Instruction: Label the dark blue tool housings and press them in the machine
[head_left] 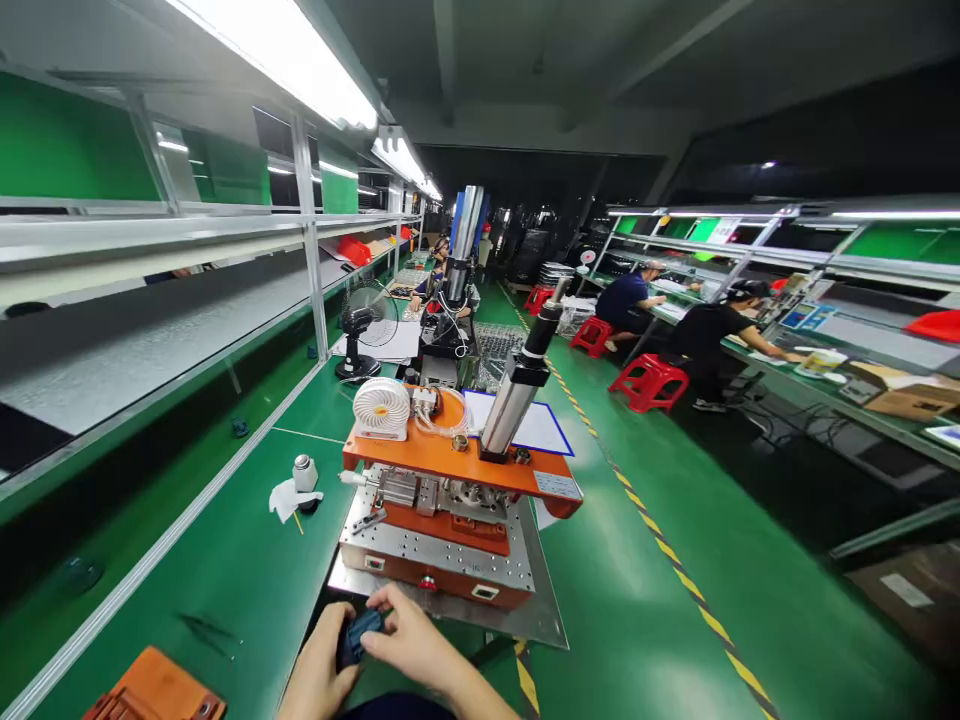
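At the lower middle of the head view, my left hand [324, 660] and my right hand [411, 635] hold a small dark blue part [363, 634] between them. It looks like a blocky plastic piece, but its exact kind cannot be made out. Both hands have their fingers closed on its sides and partly cover it. Just beyond them stands an orange and silver bench press machine [435, 590], with a red button [427, 583] on its front. An upright silver cylinder [510, 410] rises from its orange top plate.
On the green bench left of the machine are a white-capped bottle [304, 473], a white tissue [283, 500], tweezers [206, 632] and an orange fixture [157, 688]. A white fan [381, 408] sits on the machine, a black fan [361, 330] behind. People work at the right-hand benches.
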